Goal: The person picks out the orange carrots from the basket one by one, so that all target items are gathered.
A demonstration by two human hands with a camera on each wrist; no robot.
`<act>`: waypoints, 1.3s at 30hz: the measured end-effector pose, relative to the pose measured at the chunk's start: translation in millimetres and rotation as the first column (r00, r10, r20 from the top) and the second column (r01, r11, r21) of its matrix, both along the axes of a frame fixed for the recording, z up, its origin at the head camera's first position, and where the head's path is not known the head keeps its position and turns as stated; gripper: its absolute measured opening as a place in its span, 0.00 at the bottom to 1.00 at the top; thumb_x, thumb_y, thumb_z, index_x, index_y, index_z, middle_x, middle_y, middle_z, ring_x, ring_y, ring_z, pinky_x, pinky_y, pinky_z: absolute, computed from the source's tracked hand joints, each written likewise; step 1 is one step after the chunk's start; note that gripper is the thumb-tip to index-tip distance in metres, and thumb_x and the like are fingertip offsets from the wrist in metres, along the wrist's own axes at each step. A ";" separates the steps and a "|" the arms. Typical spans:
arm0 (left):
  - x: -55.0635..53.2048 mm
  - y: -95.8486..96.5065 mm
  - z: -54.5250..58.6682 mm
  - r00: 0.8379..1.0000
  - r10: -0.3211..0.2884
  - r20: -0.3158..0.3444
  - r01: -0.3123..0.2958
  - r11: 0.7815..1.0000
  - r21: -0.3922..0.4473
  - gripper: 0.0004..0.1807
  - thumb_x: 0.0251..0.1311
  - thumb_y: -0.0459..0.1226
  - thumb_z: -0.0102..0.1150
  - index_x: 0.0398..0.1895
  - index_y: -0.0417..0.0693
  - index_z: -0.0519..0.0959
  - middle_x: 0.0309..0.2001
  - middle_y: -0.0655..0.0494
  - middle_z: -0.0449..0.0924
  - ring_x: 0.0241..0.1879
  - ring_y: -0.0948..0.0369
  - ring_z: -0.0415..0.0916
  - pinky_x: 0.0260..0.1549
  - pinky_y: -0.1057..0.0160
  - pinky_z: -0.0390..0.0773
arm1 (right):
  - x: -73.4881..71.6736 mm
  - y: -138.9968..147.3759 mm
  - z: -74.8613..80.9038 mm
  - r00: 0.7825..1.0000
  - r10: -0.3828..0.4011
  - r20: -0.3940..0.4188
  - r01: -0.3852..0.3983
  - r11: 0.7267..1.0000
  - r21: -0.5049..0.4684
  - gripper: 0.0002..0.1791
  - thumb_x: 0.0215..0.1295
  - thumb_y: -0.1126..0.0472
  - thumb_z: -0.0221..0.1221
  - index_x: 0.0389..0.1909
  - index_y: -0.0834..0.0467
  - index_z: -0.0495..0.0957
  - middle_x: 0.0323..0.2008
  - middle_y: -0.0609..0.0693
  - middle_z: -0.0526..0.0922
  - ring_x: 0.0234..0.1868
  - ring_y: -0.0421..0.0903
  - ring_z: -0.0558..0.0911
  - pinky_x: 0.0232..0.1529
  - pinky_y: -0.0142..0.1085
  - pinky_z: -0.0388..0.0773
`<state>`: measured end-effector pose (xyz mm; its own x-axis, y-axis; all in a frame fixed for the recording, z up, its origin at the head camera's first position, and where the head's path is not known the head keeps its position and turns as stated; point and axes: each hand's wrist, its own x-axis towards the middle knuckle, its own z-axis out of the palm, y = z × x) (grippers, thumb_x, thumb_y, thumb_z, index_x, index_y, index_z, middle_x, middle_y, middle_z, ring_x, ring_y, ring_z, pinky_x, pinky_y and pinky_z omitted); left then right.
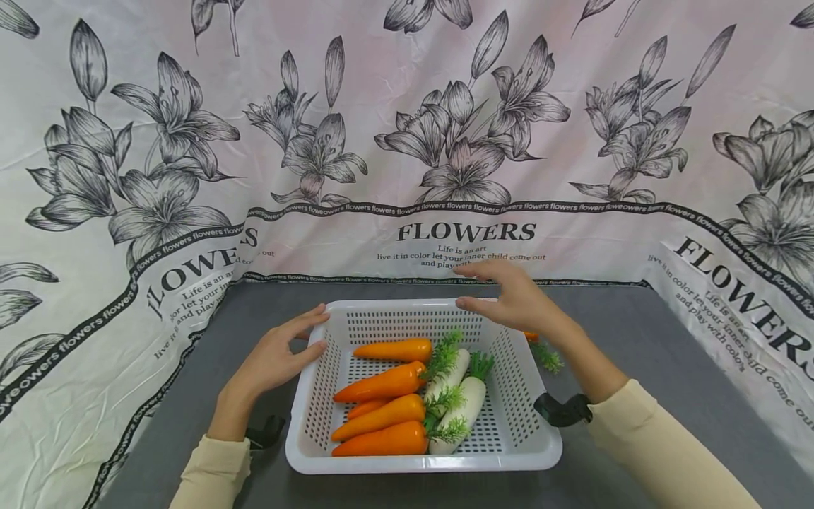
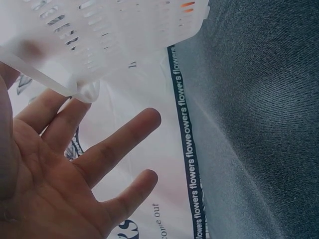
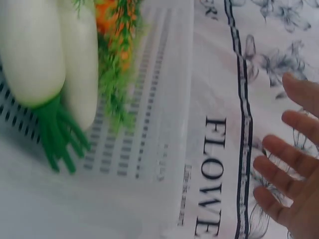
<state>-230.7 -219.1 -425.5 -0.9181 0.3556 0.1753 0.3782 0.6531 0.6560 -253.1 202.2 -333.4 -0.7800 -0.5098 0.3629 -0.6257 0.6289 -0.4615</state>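
Note:
A white slotted plastic basket (image 1: pixel 422 464) stands on the grey table. On its left side lie several orange carrots (image 1: pixel 381 382) with feathery green tops. Two white radishes (image 1: pixel 467 410) lie to their right, partly under the carrot greens. My left hand (image 1: pixel 273 359) touches the basket's back left corner, thumb and fingertips at the rim. In the left wrist view its ring and little fingers (image 2: pixel 124 137) spread straight, off the basket. My right hand (image 1: pixel 524 300) hovers over the back right corner, fingers apart and holding nothing; the right wrist view shows its fingers (image 3: pixel 281 177) loosely extended.
Just outside the basket's right wall lies another orange piece with green leaves (image 1: pixel 547 357), partly hidden by my right arm. Flower-printed cloth (image 1: pixel 470 244) hangs behind and along both sides of the grey table (image 1: pixel 636 332). Black straps (image 1: pixel 562 410) sit on the wrists.

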 end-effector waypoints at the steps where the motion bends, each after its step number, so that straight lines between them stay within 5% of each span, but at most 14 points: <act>1: 0.1 0.1 0.1 1.000 -0.001 0.001 0.001 1.000 0.001 0.31 0.70 0.51 0.61 0.74 0.57 0.70 0.80 0.60 0.59 0.57 0.51 0.78 0.41 0.59 0.82 | -0.1 -4.3 -0.7 1.000 0.025 0.009 -0.025 1.000 0.003 0.30 0.65 0.54 0.69 0.67 0.55 0.77 0.64 0.54 0.81 0.62 0.56 0.79 0.62 0.55 0.76; 13: -0.2 0.7 -1.4 1.000 -0.005 0.013 0.005 1.000 0.014 0.32 0.70 0.51 0.61 0.75 0.57 0.70 0.80 0.60 0.59 0.57 0.50 0.78 0.39 0.62 0.82 | -1.6 -47.8 -12.2 0.966 0.221 0.132 -0.218 0.975 -0.036 0.29 0.63 0.54 0.70 0.66 0.51 0.78 0.61 0.51 0.82 0.61 0.54 0.78 0.62 0.57 0.74; 26: -0.8 1.4 -0.7 1.000 -0.004 0.009 0.004 1.000 0.017 0.32 0.69 0.51 0.61 0.74 0.57 0.70 0.80 0.60 0.59 0.57 0.50 0.78 0.37 0.64 0.82 | -6.2 -77.5 -34.7 0.892 0.354 0.280 -0.365 0.931 -0.014 0.29 0.67 0.51 0.67 0.68 0.54 0.77 0.62 0.55 0.82 0.61 0.57 0.80 0.62 0.53 0.76; 39: -1.2 -0.6 -2.4 1.000 0.000 0.010 0.000 1.000 0.012 0.32 0.70 0.52 0.60 0.75 0.58 0.70 0.80 0.60 0.59 0.56 0.51 0.77 0.37 0.65 0.82 | -2.4 -99.4 -54.4 0.852 0.392 0.347 -0.431 0.901 0.040 0.26 0.66 0.50 0.67 0.64 0.53 0.80 0.60 0.51 0.84 0.60 0.48 0.82 0.62 0.48 0.78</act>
<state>-231.9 -219.7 -427.9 -0.9199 0.3535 0.1698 0.3713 0.6455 0.6675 -255.5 102.7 -387.8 -0.5527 -0.8319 0.0495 -0.6673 0.4061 -0.6244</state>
